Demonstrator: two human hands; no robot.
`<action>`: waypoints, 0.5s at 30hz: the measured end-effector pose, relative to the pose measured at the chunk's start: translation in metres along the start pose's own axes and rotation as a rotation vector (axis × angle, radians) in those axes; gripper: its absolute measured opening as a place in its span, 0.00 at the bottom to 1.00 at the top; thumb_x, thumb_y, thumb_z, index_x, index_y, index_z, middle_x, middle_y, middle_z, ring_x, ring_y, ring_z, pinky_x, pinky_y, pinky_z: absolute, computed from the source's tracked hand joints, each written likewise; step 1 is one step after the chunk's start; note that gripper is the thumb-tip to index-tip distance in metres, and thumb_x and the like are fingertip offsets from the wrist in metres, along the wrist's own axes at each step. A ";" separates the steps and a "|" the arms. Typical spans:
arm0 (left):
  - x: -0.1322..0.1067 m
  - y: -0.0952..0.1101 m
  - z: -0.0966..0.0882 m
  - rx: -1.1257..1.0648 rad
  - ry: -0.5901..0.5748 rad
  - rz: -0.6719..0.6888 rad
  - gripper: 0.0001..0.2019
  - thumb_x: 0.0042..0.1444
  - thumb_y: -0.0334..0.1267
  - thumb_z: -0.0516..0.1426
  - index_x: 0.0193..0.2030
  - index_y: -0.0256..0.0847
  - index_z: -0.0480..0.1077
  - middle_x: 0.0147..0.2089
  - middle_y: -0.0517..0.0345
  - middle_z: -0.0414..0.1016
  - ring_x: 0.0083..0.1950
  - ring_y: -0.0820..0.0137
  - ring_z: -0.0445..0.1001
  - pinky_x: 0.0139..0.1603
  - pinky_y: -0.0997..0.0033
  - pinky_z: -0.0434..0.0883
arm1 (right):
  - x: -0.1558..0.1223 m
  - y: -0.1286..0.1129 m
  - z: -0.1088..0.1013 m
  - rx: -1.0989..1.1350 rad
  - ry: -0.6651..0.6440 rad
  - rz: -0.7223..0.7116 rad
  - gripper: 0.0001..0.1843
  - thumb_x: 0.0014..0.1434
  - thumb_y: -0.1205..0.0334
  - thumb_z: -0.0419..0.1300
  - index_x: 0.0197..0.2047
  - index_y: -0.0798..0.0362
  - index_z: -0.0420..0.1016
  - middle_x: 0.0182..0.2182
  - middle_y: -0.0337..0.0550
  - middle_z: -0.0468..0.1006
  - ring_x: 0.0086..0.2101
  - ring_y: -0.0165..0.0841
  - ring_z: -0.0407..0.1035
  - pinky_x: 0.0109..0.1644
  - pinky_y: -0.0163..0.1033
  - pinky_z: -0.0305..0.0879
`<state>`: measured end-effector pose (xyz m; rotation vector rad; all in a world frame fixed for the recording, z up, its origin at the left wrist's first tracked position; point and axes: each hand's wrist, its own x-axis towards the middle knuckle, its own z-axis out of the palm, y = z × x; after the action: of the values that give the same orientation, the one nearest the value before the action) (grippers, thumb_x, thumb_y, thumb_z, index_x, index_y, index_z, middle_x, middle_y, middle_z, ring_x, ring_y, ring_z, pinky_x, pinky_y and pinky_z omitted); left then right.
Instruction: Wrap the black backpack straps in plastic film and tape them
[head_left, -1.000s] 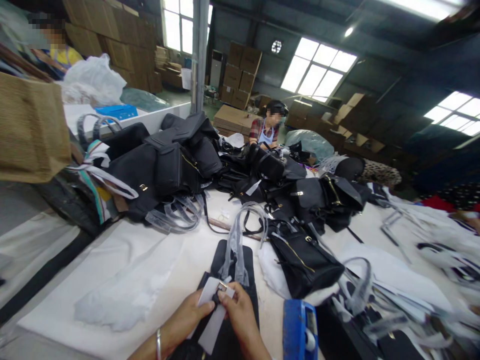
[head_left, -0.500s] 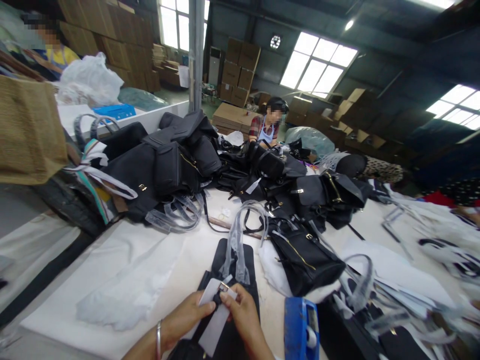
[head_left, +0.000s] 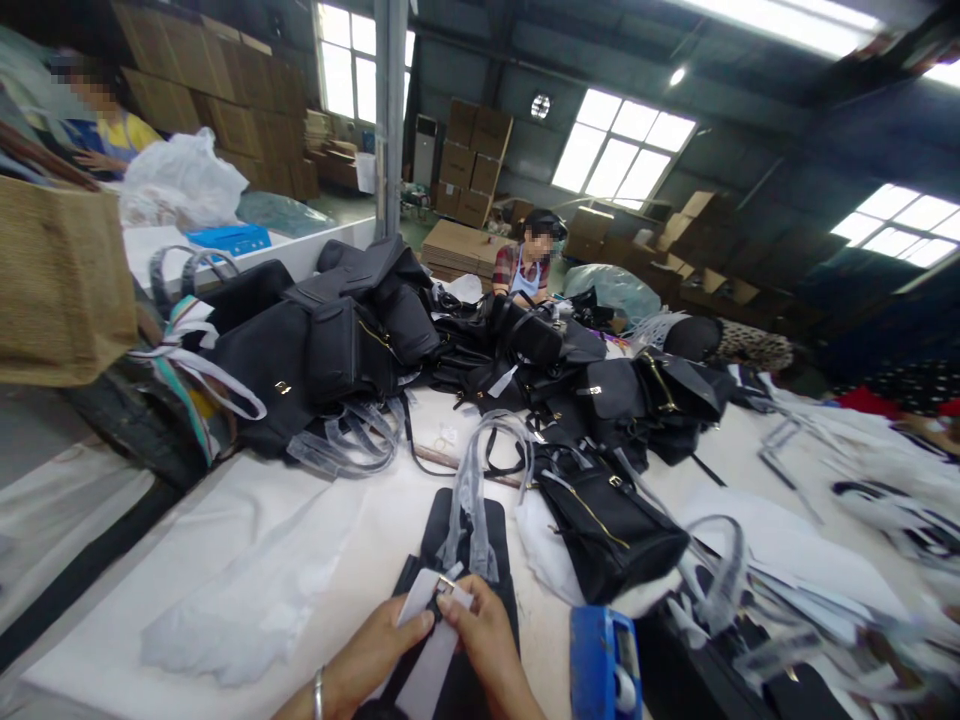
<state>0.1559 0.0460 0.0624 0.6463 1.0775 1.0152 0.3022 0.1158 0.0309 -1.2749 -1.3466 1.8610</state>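
Note:
My left hand [head_left: 375, 645] and my right hand [head_left: 484, 640] meet at the bottom centre. Both pinch a white strip of paper [head_left: 427, 655] wrapped round a small metal buckle [head_left: 444, 584] on a black bag [head_left: 469, 555] that lies flat in front of me. A metal bangle sits on my left wrist. The bag's handles [head_left: 472, 500], covered in clear plastic, rise just beyond my fingers.
A blue tape dispenser [head_left: 600, 665] stands right of my hands. A black handbag [head_left: 607, 520] lies beside it, and a big pile of black bags [head_left: 360, 330] fills the table's middle. A seated person [head_left: 529, 265] works at the far end; another person [head_left: 101, 115] is at far left. White foam sheet [head_left: 247, 600] lies left.
My hands have stayed on the paper and buckle with only slight finger shifts. The view has tilted a little, so everything sits slightly lower in the frame.

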 end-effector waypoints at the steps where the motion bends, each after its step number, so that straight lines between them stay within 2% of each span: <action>1: 0.001 -0.003 0.001 0.002 0.023 0.008 0.23 0.56 0.50 0.55 0.51 0.33 0.72 0.40 0.49 0.79 0.42 0.59 0.75 0.47 0.62 0.68 | 0.000 0.000 0.000 0.003 0.007 -0.002 0.21 0.45 0.46 0.66 0.26 0.52 0.60 0.15 0.28 0.63 0.14 0.23 0.54 0.18 0.28 0.51; 10: 0.002 -0.007 0.005 0.040 0.096 0.022 0.24 0.55 0.52 0.55 0.49 0.34 0.72 0.37 0.51 0.80 0.40 0.59 0.75 0.46 0.62 0.69 | -0.002 0.003 0.002 0.008 -0.030 -0.050 0.18 0.50 0.49 0.63 0.28 0.52 0.61 0.16 0.28 0.62 0.15 0.22 0.54 0.17 0.28 0.50; 13: 0.003 -0.009 0.006 0.023 0.123 0.038 0.25 0.52 0.53 0.57 0.47 0.35 0.74 0.37 0.52 0.80 0.42 0.56 0.75 0.47 0.60 0.69 | -0.004 0.002 0.003 -0.051 0.016 -0.072 0.19 0.50 0.48 0.62 0.28 0.52 0.61 0.17 0.29 0.63 0.16 0.22 0.54 0.17 0.28 0.51; 15: 0.011 -0.008 0.011 0.004 0.130 0.028 0.23 0.49 0.54 0.59 0.45 0.38 0.75 0.35 0.53 0.80 0.43 0.54 0.75 0.48 0.59 0.69 | -0.005 -0.003 -0.003 -0.126 0.003 -0.089 0.19 0.51 0.47 0.62 0.28 0.53 0.62 0.18 0.30 0.65 0.17 0.23 0.57 0.18 0.29 0.53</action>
<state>0.1700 0.0532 0.0552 0.6067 1.1872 1.0919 0.3068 0.1143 0.0356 -1.2569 -1.5150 1.7371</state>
